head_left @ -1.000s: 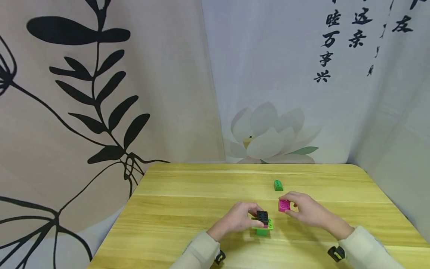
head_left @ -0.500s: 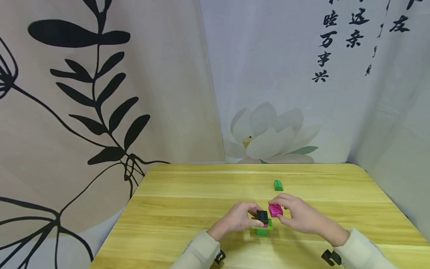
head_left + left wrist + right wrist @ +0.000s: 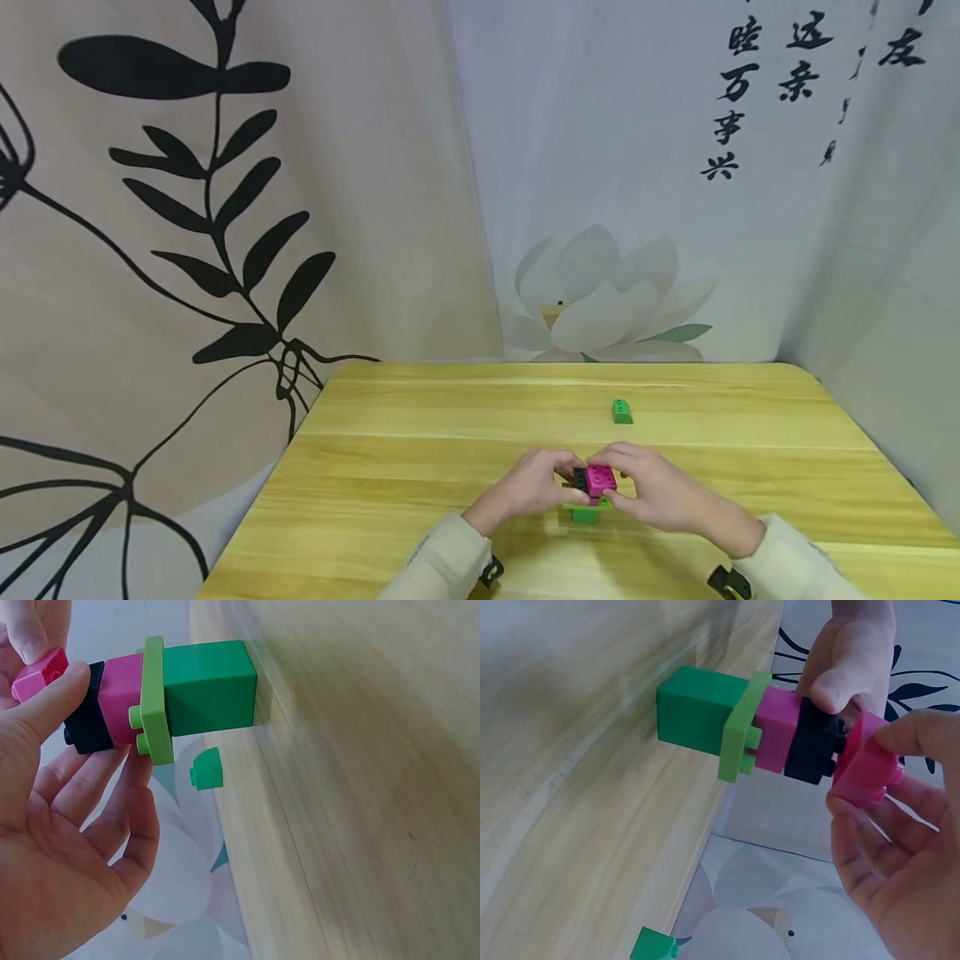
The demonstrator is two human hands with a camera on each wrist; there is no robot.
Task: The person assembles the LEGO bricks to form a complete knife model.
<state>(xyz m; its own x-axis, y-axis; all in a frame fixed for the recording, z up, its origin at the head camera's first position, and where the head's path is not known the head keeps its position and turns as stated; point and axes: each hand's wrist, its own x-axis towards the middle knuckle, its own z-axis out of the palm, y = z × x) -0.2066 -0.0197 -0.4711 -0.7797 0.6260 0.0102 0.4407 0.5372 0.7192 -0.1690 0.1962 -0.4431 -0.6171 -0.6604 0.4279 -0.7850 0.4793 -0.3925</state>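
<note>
A small stack stands on the table: a green block at the bottom, then a lime-green plate, a pink brick and a black brick. My left hand pinches the black brick between thumb and fingers, steadying the stack. Between the thumb and fingers of my right hand is a brighter pink brick, tilted over the black brick's studs. Whether its lower edge touches those studs I cannot tell. In the head view it covers part of the black brick.
Farther back on the wooden table lies a green brick with a curved top. A printed curtain hangs behind the table's far edge. Black wrist mounts sit below the sleeves.
My right hand has moved left with the bright pink brick, from beside the stack to over the black brick. The left hand stays in place on the stack.
</note>
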